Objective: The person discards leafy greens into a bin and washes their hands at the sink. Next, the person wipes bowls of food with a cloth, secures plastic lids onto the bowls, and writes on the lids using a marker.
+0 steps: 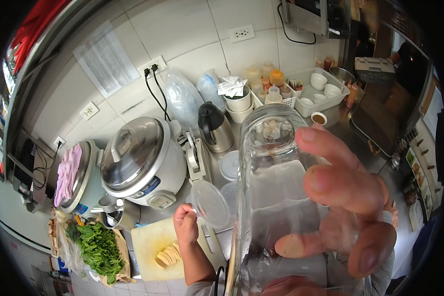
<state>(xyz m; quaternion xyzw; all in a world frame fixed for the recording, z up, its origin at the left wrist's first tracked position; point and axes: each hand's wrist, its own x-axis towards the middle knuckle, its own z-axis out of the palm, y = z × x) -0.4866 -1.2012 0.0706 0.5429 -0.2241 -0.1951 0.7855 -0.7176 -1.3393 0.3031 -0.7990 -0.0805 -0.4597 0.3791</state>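
With the left hand [185, 224] pinching the plastic lid [211, 203] by its rim over the desk [338, 118], I'd steady the clear container [276, 192], nearest us, beside the right hand [348, 212], whose fingers curl apart, their hold uncertain.

A round, translucent lid [210, 203] (tilted) is held up near a clear, round-ended container [276, 207].

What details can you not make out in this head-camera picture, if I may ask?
All in the head view:
- Any writing on the wall sheet: too small and blurred.
- Inside of the large cooker: hidden by its metal lid.
- Lower end of the clear container: cut off by the bottom edge.
- Whether the right hand grips that container: they overlap close to the lens.
- Part of the cutting board: behind the left forearm.
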